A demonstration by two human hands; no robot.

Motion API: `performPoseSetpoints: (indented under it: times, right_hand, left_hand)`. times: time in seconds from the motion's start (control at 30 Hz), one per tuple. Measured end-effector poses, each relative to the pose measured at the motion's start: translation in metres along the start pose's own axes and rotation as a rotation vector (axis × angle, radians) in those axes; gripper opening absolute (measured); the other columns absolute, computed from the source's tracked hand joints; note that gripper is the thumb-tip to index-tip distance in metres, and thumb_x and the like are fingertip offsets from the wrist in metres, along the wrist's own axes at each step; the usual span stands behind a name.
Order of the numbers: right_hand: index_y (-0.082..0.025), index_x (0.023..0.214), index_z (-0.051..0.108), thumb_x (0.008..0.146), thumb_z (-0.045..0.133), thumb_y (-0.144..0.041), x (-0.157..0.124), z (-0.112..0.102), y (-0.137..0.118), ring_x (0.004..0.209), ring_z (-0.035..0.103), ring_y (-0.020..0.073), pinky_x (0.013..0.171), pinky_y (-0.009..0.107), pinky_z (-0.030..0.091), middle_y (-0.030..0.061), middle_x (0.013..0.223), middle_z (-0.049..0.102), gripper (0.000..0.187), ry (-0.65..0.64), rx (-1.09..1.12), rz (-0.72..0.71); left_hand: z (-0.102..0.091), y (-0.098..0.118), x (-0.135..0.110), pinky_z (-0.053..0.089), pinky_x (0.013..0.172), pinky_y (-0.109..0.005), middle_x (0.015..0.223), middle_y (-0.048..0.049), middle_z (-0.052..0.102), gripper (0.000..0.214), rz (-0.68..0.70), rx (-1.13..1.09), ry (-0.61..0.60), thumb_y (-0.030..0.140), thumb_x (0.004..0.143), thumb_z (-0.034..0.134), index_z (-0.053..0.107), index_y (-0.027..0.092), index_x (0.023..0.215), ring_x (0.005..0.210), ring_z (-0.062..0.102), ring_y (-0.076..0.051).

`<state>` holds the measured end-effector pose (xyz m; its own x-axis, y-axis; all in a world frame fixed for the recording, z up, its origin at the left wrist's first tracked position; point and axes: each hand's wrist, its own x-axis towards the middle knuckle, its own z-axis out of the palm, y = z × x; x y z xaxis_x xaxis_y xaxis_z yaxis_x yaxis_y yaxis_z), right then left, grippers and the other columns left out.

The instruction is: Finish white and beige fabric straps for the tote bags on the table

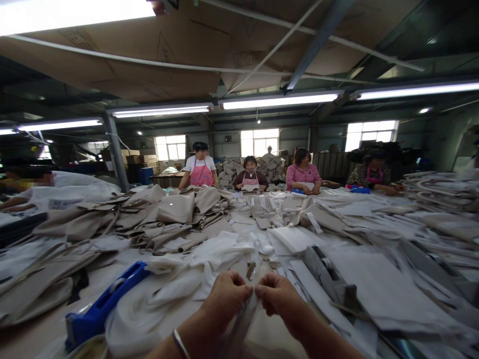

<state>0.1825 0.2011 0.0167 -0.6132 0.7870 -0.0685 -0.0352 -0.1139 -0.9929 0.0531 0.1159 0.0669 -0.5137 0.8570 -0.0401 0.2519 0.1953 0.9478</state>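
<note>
Near the bottom centre, my left hand [224, 296] and my right hand [282, 297] meet almost thumb to thumb. Both are closed in a pinch on a thin, translucent whitish strip [242, 319], which hangs below the fingers and is blurred. A silvery bangle [181, 344] circles my left wrist. Left of my left hand lies a coil of soft white sheeting [134, 319]. Beside the coil is a blue tape dispenser [107, 304]. To the right of my right hand, a grey tape dispenser [329, 274] stands among white sheets [385, 284].
Beige leather-like pieces [175, 209] are heaped across the left and middle of the table. Another grey dispenser [434, 264] sits farther right. A bowl-like container [90, 347] shows at the lower left edge. Several people work across the table, under tube lights [280, 101].
</note>
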Motion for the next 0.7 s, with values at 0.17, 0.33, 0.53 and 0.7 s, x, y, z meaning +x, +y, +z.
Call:
performPoseSetpoints:
  times: [0.17,0.33,0.53,0.7]
  right_hand:
    - [-0.02,0.066,0.053,0.069,0.063,-0.035,0.001,-0.006,0.001,0.041,0.044,0.01,0.044,0.024,0.031,-0.0063,0.045,0.051,0.018,0.04,-0.055,-0.068]
    - [-0.019,0.07,0.057,0.075,0.059,-0.03,0.003,-0.014,0.003,0.051,0.052,0.0132,0.051,0.026,0.039,-0.0035,0.056,0.055,0.012,0.148,-0.291,-0.284]
    - [-0.018,0.088,0.067,0.076,0.061,-0.032,-0.003,-0.012,-0.005,0.056,0.048,0.0144,0.055,0.028,0.036,-0.0035,0.06,0.053,0.019,0.057,-0.347,-0.274]
    - [-0.019,0.063,0.058,0.072,0.057,-0.029,-0.005,-0.007,-0.009,0.058,0.047,0.015,0.057,0.028,0.035,-0.0029,0.058,0.049,0.014,0.074,-0.412,-0.237]
  left_hand:
    - [0.0,-0.006,0.002,0.032,0.052,-0.025,0.054,0.0044,0.049,0.014,0.039,0.031,0.013,0.023,0.062,0.066,0.053,0.019,0.058,0.054,0.043,-0.012]
    - [-0.001,-0.008,0.002,0.031,0.051,-0.025,0.051,0.0045,0.047,0.014,0.033,0.063,0.013,0.023,0.061,0.065,0.052,0.02,0.056,0.053,0.042,-0.012]
    - [0.0,-0.007,0.0,0.033,0.052,-0.026,0.054,0.004,0.049,0.014,0.064,0.096,0.013,0.025,0.065,0.064,0.052,0.02,0.058,0.055,0.045,-0.013]
    - [0.0,-0.006,-0.003,0.034,0.056,-0.026,0.057,0.0034,0.051,0.014,0.11,0.139,0.02,0.025,0.065,0.064,0.054,0.019,0.058,0.059,0.046,-0.014]
